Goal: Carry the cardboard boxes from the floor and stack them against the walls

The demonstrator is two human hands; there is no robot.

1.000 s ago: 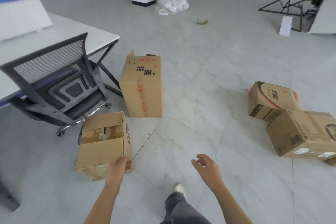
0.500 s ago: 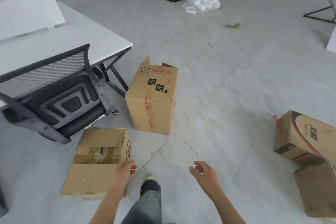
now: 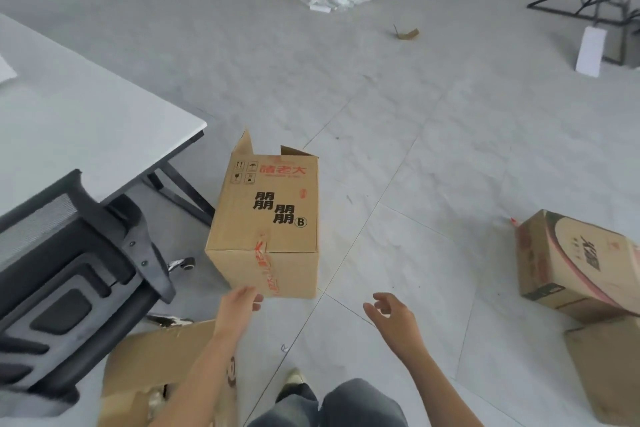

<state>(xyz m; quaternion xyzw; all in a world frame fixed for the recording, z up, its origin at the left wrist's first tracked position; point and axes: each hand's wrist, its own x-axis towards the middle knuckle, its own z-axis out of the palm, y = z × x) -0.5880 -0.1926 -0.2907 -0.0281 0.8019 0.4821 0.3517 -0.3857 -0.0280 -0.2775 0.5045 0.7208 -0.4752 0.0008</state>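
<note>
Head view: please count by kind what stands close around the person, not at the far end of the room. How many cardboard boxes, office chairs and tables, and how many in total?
Cardboard boxes: 4 (tall printed box, open box, red-banded box, plain box)
Office chair: 1
White table: 1
Total: 6
</note>
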